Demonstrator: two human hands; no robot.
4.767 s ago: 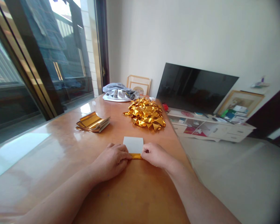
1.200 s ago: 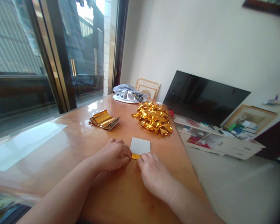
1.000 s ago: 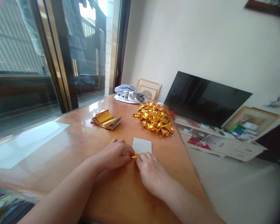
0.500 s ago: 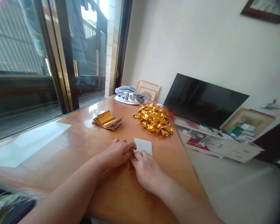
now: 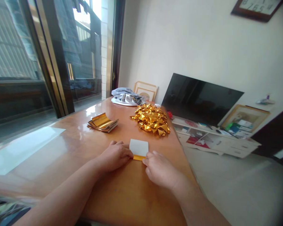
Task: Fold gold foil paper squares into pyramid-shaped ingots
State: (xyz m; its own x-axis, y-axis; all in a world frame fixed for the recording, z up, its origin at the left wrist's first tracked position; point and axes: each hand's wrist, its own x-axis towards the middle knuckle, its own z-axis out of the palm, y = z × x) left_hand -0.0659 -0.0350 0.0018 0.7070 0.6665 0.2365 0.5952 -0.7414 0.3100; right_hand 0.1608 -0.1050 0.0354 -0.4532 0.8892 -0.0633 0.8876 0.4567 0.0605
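Note:
A sheet of gold foil paper (image 5: 139, 147) lies white side up on the wooden table, its near edge folded over into a narrow gold strip. My left hand (image 5: 118, 155) pinches the left end of that fold, fingers curled. At the right end, my right hand (image 5: 159, 166) closes its fingers on the same fold. Beyond the left hand sits a stack of gold foil sheets (image 5: 103, 123). Farther back on the right is a heap of folded gold foil pieces (image 5: 152, 119).
Bundled pale cloth (image 5: 127, 96) lies at the table's far end near leaning picture frames (image 5: 145, 90). A pale sheet (image 5: 25, 149) covers part of the left side. Past the table's right edge stand a television (image 5: 200, 102) and a white cabinet (image 5: 226, 146).
My hands have moved apart along the near edge, the right one going right, and the gold folded strip now shows between them. The view has shifted slightly.

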